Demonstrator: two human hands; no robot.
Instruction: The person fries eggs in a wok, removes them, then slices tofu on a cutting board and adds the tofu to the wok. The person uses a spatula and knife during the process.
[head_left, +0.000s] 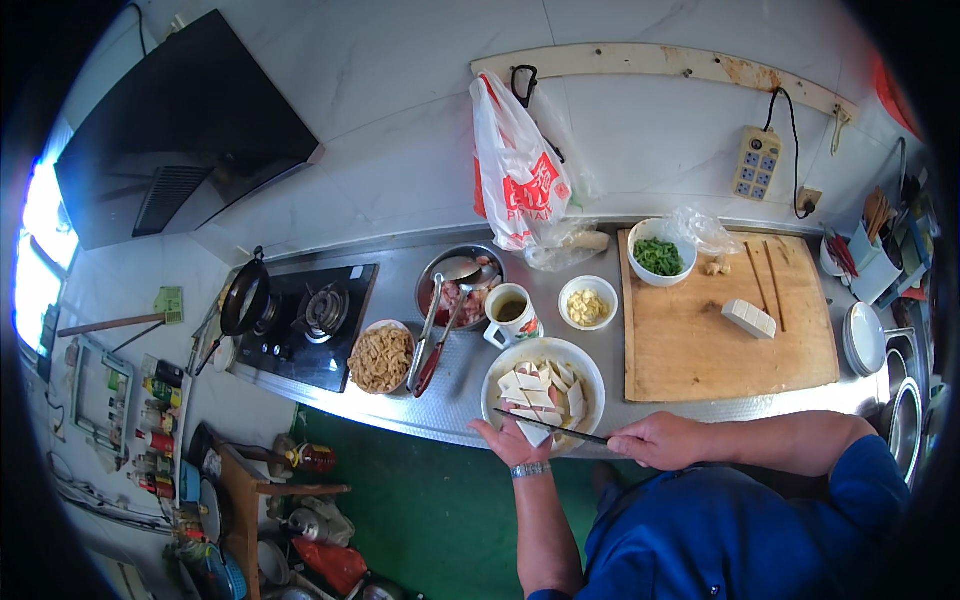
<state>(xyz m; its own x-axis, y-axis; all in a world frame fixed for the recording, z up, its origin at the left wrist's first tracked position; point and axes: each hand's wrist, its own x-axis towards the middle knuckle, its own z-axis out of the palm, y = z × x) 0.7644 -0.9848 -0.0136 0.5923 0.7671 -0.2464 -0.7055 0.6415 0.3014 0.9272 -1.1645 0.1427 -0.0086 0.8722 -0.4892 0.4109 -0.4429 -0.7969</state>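
My left hand (514, 442) reaches palm up over the near edge of a white bowl (595, 375), with pieces of white tofu (532, 434) resting on it. The bowl holds many more tofu slices. My right hand (651, 441) grips the handle of a knife (555, 427), whose blade lies across the tofu above my left palm. To the right, a block of white tofu (748, 319) sits on a wooden cutting board (697, 375), near two chopsticks (775, 285) and some ginger (718, 266).
Behind the bowl stand a mug (514, 315), a small bowl of sliced garlic (588, 301), a bowl of chopped greens (658, 257) and a metal bowl of meat (465, 304). Left are a bowl of brown food (382, 357) and a gas stove (300, 360).
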